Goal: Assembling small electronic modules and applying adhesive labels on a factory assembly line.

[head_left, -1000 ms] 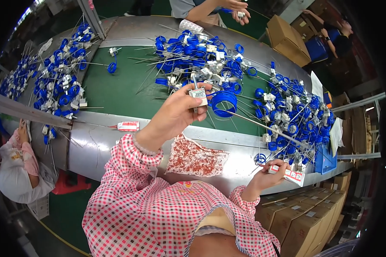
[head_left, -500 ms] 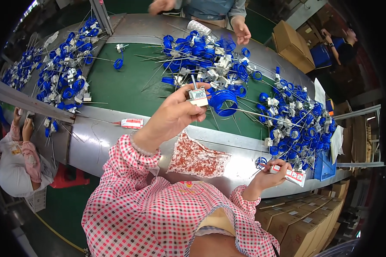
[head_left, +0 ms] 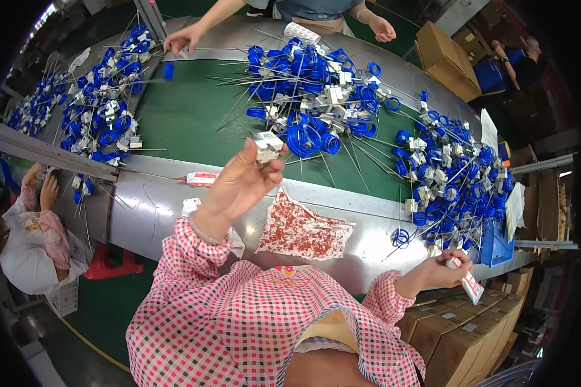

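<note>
My left hand (head_left: 242, 184) is raised over the near edge of the bench. Its fingers grip a capillary thermostat, a small white and metal box (head_left: 269, 146); a coiled blue tube (head_left: 303, 139) close beside it seems to belong to it. Low on the right, my right hand (head_left: 442, 268) is closed round a white and red squeeze tube (head_left: 473, 287), whose flat end sticks out past the fingers. A red-stained white cloth (head_left: 303, 227) lies on the metal bench between my hands. Another red and white tube (head_left: 202, 178) rests behind my left wrist.
Piles of similar thermostats lie at centre (head_left: 316, 84), right (head_left: 458, 180) and left (head_left: 106, 103) on the green belt (head_left: 187, 122) and metal bench. Across from me a co-worker's hand (head_left: 186, 40) holds a blurred blue-coiled part. Cardboard boxes (head_left: 471, 335) are stacked lower right.
My left hand has shifted left and turned the thermostat. My right hand has moved right with the tube, which now tilts more steeply. The co-worker's hand has swung out to the left.
</note>
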